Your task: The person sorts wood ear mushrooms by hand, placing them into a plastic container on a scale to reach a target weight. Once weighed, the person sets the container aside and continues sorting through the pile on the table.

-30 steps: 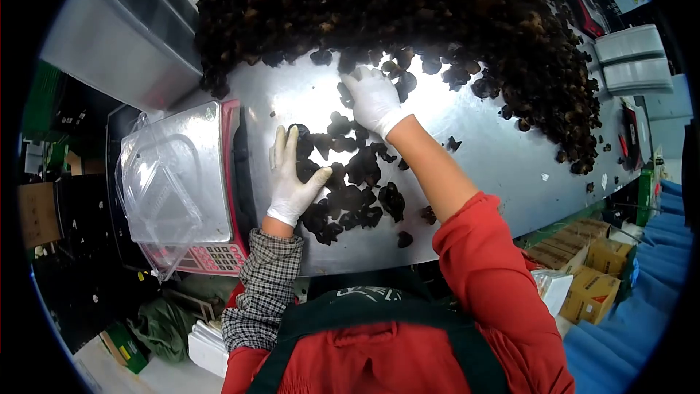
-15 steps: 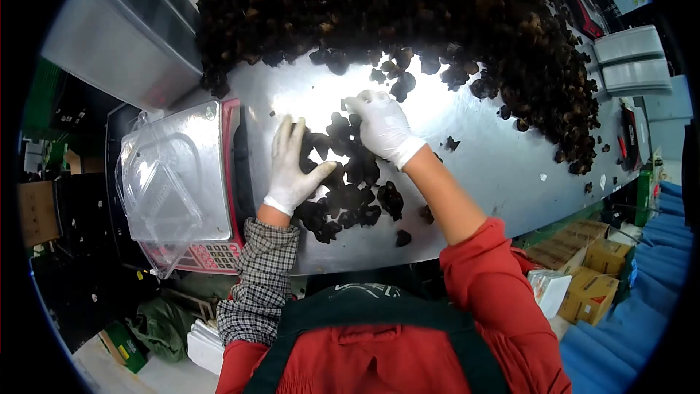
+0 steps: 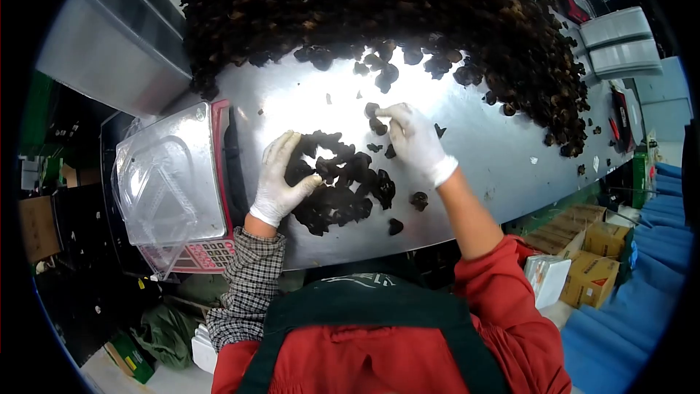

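My left hand (image 3: 281,184), in a white glove, lies at the left edge of a small heap of dark, wrinkled wood ear mushrooms (image 3: 341,201). Its fingers are stretched out, with the thumb spread over the near side of the heap. Up and to the right, my right hand (image 3: 417,142), also gloved in white, has its fingers bent inward and its fingertips on a dark wood ear mushroom (image 3: 378,127). Another piece touches it at the tip of the index finger. Beneath everything is a shiny metal table (image 3: 467,164).
A large mound of wood ear mushrooms (image 3: 364,7) covers the far side. On the left stand a scale (image 3: 175,175) with a clear plastic lid on it and a tall translucent bin (image 3: 117,36). White trays (image 3: 620,44) sit at the far right; cardboard boxes (image 3: 589,277) are below.
My right hand has moved right and slightly down, away from the heap, with dark pieces now at its fingertips. My left hand has shifted slightly, and the heap looks more compact. The view has shifted slightly.
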